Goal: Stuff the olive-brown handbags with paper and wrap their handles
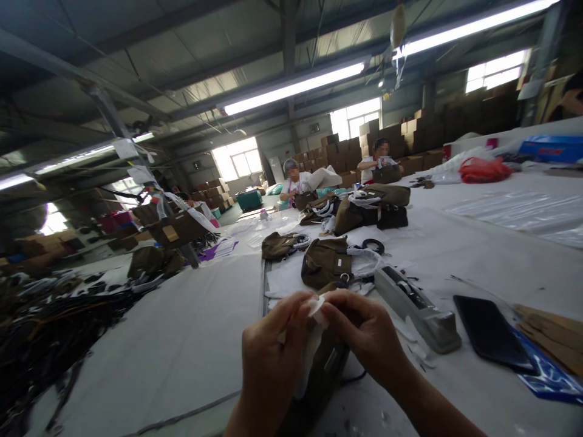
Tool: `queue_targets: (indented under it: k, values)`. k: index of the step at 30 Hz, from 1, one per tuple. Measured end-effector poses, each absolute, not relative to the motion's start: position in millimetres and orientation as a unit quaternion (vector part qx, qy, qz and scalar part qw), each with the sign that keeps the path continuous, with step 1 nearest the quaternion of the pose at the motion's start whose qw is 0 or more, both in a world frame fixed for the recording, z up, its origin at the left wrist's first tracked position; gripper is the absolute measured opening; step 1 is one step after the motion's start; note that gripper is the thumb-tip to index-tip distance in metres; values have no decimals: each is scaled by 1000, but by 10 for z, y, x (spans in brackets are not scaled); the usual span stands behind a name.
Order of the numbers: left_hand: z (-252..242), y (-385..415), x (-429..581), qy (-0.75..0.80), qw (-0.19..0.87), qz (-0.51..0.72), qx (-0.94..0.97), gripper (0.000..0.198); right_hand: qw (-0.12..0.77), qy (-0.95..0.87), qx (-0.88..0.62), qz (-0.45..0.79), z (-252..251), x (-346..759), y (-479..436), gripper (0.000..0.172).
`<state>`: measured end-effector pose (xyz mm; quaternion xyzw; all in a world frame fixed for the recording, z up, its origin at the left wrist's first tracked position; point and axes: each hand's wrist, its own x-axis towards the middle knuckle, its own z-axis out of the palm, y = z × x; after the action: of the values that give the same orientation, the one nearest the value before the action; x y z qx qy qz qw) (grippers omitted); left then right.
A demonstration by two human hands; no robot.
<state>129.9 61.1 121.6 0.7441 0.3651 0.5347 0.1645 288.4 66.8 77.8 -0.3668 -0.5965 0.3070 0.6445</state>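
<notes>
Close in front of me, my left hand (276,352) and my right hand (367,331) meet with fingertips pinched on a thin white wrapping sheet (315,306). Part of the sheet hangs down between the hands. Beneath them is a brown handbag (325,370), largely covered by my hands and forearms. Another brown handbag (323,261) sits just beyond, its handle (367,261) covered in white wrapping. To the right of my right hand stands a grey tape dispenser (423,315).
A black phone (492,331) lies at right on a blue plastic packet (551,376). More brown handbags (364,209) are piled farther along the white table (191,346). Dark straps (59,328) heap at left. Two people work at the far end, near stacked cartons. A red plastic bag (485,170) lies back right.
</notes>
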Motion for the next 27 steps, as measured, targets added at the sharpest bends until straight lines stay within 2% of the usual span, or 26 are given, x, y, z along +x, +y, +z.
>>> queue_targets:
  k: [3, 5, 9, 12, 16, 19, 21, 23, 25, 27]
  values:
    - [1229, 628, 1337, 399, 211, 557, 697, 25, 676, -620, -359, 172, 782, 2881, 689, 8]
    - [1231, 642, 1352, 393, 231, 562, 691, 29, 685, -651, -324, 55, 813, 2918, 698, 15]
    - [1242, 652, 1336, 375, 222, 564, 702, 33, 631, -731, -246, -84, 860, 3037, 736, 18]
    - [1249, 656, 1306, 379, 214, 604, 668, 25, 577, -769, -238, -135, 791, 3090, 797, 15]
    - [1227, 693, 1253, 394, 269, 625, 618, 27, 547, -788, -264, -98, 559, 3121, 827, 14]
    - [1165, 725, 1219, 401, 284, 566, 662, 33, 569, -776, -272, -22, 351, 3170, 755, 28]
    - [1110, 730, 1231, 445, 236, 498, 706, 43, 594, -750, -290, 22, 202, 3210, 678, 37]
    - [1057, 724, 1270, 494, 196, 376, 759, 47, 608, -726, -317, 55, 46, 3242, 597, 41]
    - [1015, 729, 1307, 507, 161, 281, 799, 41, 608, -714, -337, 85, -109, 3266, 522, 42]
    - [988, 765, 1311, 497, 87, 265, 822, 29, 596, -714, -349, 112, -250, 3293, 451, 44]
